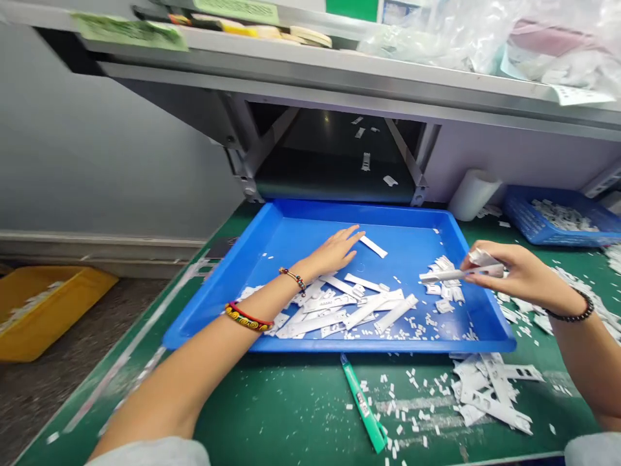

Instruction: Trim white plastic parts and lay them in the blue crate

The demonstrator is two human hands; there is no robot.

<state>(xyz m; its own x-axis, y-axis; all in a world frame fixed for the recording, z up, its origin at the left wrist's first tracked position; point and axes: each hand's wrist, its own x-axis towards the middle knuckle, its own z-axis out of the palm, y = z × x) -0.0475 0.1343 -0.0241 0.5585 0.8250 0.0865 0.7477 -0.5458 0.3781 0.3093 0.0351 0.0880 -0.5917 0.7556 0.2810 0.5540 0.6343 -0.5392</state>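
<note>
A blue tray (339,345) lies on the green table with long white plastic strips (330,314) heaped along its near side. My left hand (337,251) reaches over the middle of the tray, fingers spread, its fingertips at the end of a single white strip (373,246). Over the tray's right side, my right hand (509,272) grips white plastic pieces (439,276) between thumb and fingers. Small white parts (444,285) lie in the tray beneath them.
A green cutter (363,404) and a pile of white strips (490,388) lie before the tray. Behind it is a dark conveyor belt (334,155) under a metal shelf (310,61). A blue basket (563,236) and a white roll (473,194) stand right; a yellow bin (48,310) is left.
</note>
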